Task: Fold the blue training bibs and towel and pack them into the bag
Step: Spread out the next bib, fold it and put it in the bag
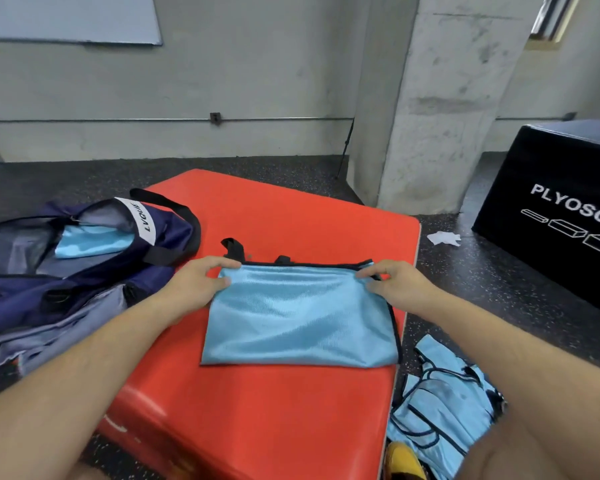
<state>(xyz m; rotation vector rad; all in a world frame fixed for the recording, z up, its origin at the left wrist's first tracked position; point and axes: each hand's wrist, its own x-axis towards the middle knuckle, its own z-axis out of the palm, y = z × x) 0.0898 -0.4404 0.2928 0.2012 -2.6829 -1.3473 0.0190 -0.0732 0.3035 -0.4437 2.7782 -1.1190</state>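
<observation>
Blue bib (298, 317) in pinch of left hand (191, 285) and right hand (400, 287); blue cloth (90, 241) inside open bag (84, 275).

A folded blue training bib (298, 317) lies flat on a red padded block (257, 427). The left hand (194, 282) pinches its far left corner and the right hand (399, 285) its far right corner. The navy bag (84, 271) gapes open to the left, with light blue cloth (90, 240) inside, probably another bib. More bibs (440, 403) lie heaped on the floor at right, near a black plyo box (551, 202).

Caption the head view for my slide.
Left hand and right hand pinch a folded blue bib on a red mat.
</observation>
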